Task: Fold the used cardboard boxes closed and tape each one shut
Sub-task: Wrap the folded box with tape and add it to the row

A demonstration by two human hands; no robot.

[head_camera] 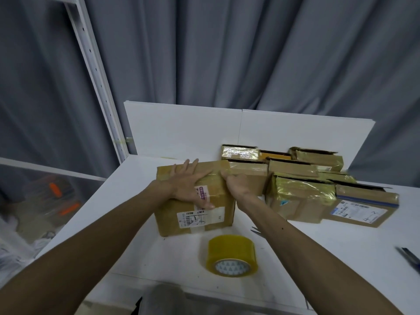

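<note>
My left hand [186,185] lies flat, fingers spread, on the brown cardboard box [197,221]; my right hand [236,184] curls its fingers over its top right edge.

The front box label [200,218] and right box label [356,212] are too blurred to read.

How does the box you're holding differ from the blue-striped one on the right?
The held box has its top folded flat; the blue-striped box looks open on top. The first bears a pink sticker, the second a blue band. Both are brown cardboard with white shipping labels.
</note>
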